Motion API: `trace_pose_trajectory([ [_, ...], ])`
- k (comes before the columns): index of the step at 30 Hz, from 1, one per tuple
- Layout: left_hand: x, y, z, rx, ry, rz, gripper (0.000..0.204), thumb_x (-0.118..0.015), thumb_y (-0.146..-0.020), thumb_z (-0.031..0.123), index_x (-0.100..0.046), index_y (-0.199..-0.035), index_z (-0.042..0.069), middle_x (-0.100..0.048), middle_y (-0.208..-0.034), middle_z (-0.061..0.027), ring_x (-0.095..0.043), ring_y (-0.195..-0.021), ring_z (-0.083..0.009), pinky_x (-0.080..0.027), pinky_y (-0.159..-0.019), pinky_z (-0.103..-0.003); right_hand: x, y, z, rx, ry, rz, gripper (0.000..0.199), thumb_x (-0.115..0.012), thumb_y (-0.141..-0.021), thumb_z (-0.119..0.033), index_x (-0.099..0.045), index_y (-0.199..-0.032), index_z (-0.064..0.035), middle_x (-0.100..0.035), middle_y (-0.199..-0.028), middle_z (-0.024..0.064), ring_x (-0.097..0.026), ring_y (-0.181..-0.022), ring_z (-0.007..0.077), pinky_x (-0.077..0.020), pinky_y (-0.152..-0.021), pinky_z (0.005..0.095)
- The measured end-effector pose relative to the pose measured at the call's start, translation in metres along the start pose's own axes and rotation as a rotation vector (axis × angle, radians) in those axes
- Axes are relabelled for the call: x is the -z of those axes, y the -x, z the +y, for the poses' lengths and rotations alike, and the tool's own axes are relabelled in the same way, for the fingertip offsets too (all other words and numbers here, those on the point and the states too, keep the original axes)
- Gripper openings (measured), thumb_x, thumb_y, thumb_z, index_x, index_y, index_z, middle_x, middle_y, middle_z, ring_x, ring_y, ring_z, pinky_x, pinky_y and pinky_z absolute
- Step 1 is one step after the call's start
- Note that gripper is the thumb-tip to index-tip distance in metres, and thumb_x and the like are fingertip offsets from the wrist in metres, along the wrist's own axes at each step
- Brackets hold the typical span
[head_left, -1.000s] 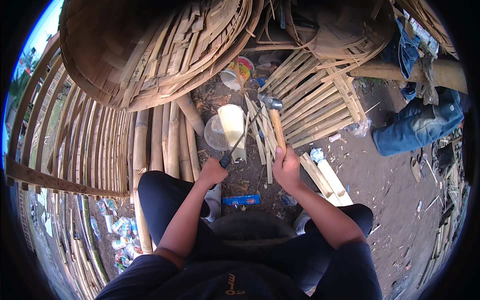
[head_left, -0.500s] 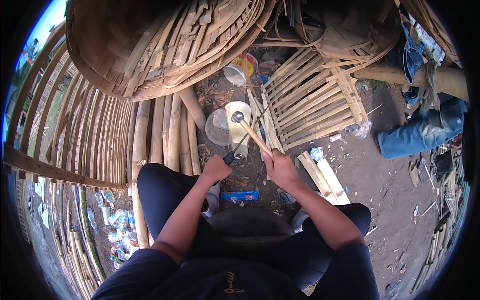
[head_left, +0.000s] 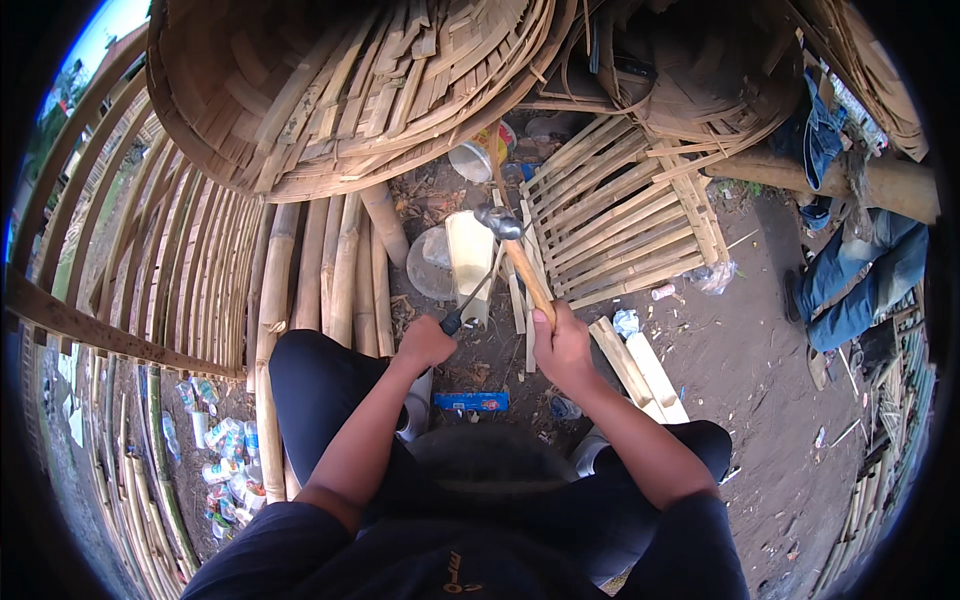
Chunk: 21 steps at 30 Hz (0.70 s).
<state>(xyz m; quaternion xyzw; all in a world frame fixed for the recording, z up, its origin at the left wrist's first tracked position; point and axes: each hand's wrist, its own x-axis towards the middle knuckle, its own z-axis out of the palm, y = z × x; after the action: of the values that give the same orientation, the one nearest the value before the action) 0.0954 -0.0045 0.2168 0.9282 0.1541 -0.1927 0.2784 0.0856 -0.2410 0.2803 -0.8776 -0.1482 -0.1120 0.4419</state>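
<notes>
My left hand [head_left: 428,343] is closed around the black handle of a tool with a long, thin metal shaft [head_left: 476,294], slanting away to the upper right. Whether it is a chisel or a screwdriver I cannot tell. My right hand [head_left: 565,352] grips the wooden handle of a hammer [head_left: 528,276], whose metal head hangs over the upper part of the shaft and hides some of it. Beneath both tools, a pale split bamboo piece [head_left: 469,255] leans by a round grey block [head_left: 431,262]. Contact between tool and bamboo cannot be made out.
Bamboo poles [head_left: 343,270] and a slatted frame [head_left: 190,270] stand at left. A slatted bamboo panel [head_left: 625,215] lies ahead, below large woven baskets [head_left: 370,130]. Split bamboo pieces [head_left: 640,370] lie right of my knee. A person in blue jeans [head_left: 865,280] is at far right.
The hammer head has lifted and shifted right, off its earlier place over the bamboo piece. My left hand stays nearly still. The person in jeans has moved their legs to the right.
</notes>
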Motion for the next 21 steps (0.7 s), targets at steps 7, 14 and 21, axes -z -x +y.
trace_pose_trajectory([
  [7, -0.006, -0.005, 0.004, -0.019, 0.051, -0.028, 0.028, -0.058, -0.068, 0.014, -0.066, -0.078, -0.011, -0.065, -0.078, -0.0309, -0.067, -0.083, -0.0417, -0.054, -0.077, -0.044, -0.020, 0.029, 0.067, -0.098, 0.201, -0.160, 0.036, -0.051, -0.097, -0.031, -0.055, -0.088, 0.0035, -0.061, -0.065, 0.0237, -0.063, -0.063, 0.0438, -0.0510, -0.058, 0.0495],
  [14, -0.014, -0.012, -0.005, 0.024, 0.148, 0.003, 0.025, -0.060, -0.068, 0.015, -0.065, -0.070, -0.009, -0.064, -0.064, -0.0247, -0.069, -0.066, -0.0353, -0.055, -0.065, -0.041, -0.024, 0.029, 0.054, -0.155, 0.254, -0.324, 0.047, -0.047, -0.098, -0.038, -0.057, -0.083, 0.0047, -0.062, -0.067, 0.0275, -0.063, -0.065, 0.0445, -0.0521, -0.061, 0.0510],
  [21, -0.008, -0.006, 0.010, 0.042, 0.136, -0.055, 0.025, -0.059, -0.069, 0.016, -0.065, -0.068, -0.009, -0.064, -0.061, -0.0232, -0.069, -0.065, -0.0342, -0.055, -0.065, -0.039, -0.011, 0.015, 0.057, -0.130, 0.227, -0.271, 0.043, -0.050, -0.097, -0.035, -0.055, -0.084, 0.0053, -0.060, -0.066, 0.0274, -0.062, -0.065, 0.0452, -0.0507, -0.059, 0.0507],
])
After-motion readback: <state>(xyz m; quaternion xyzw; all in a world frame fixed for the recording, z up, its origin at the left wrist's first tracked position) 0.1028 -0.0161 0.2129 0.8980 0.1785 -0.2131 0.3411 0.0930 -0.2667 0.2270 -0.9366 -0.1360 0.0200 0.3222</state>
